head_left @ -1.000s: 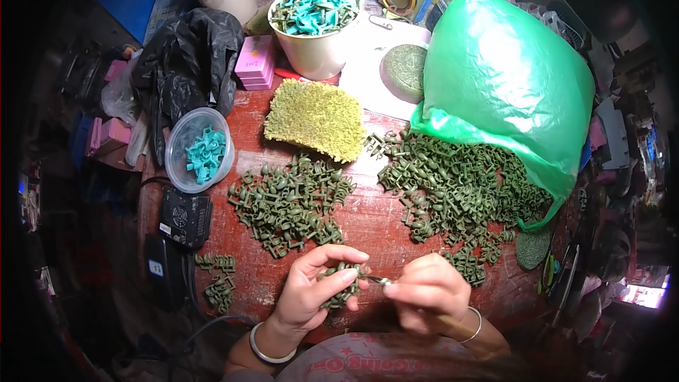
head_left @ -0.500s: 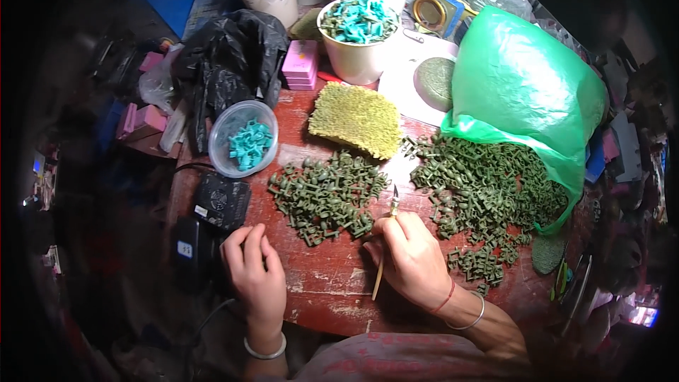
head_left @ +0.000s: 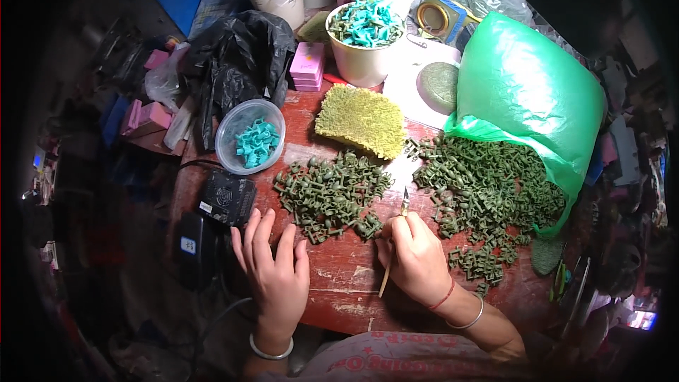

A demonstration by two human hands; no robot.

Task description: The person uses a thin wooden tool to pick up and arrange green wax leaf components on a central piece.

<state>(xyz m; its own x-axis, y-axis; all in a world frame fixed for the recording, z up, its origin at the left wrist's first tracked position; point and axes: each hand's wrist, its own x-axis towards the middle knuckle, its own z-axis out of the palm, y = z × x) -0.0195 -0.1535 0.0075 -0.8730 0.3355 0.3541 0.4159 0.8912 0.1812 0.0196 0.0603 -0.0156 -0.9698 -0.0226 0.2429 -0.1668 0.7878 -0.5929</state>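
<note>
My right hand (head_left: 417, 262) grips a slim craft knife (head_left: 405, 203) with a pointed blade and a thin wooden handle, tip aimed away from me. That blade stands between two heaps of small dark green moulded pieces: a left heap (head_left: 332, 194) and a larger right heap (head_left: 488, 184). Nothing is in my left hand (head_left: 276, 276); its fingers are spread over the table's near left part, just short of the left heap. A green plastic bag (head_left: 530, 92) lies with its mouth at the right heap. A clear tub (head_left: 230, 122) holds turquoise pieces (head_left: 257, 143).
Beyond the left heap lies a rough yellow pad (head_left: 359, 120). A white bucket (head_left: 361, 64) of turquoise and green pieces stands behind it, near pink blocks (head_left: 308, 64) and a black plastic bag (head_left: 244, 56). A small black fan-like box (head_left: 228, 197) sits at the table's left edge.
My left hand has moved a little right and its curled fingers have spread out. The right hand keeps its hold on the knife. The whole view has shifted slightly.
</note>
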